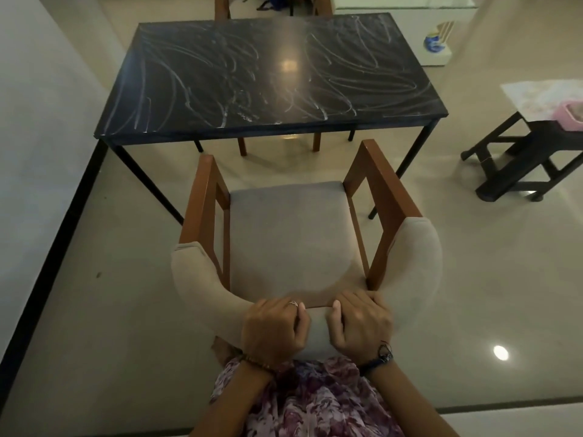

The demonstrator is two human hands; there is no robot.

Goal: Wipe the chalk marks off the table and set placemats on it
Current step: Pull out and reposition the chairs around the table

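At the top edge of the frame a second chair (222, 7) beyond the table (268, 74) is cut off, only its wooden posts showing. At the right edge a pink box (569, 112) on a dark stool (520, 159) is cropped (contents unreadable). Both forearms leave the bottom edge.

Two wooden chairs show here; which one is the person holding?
The near wooden armchair with the grey seat: left hand and right hand grip its padded backrest. The other chair stands beyond the chalk-marked black table, untouched.
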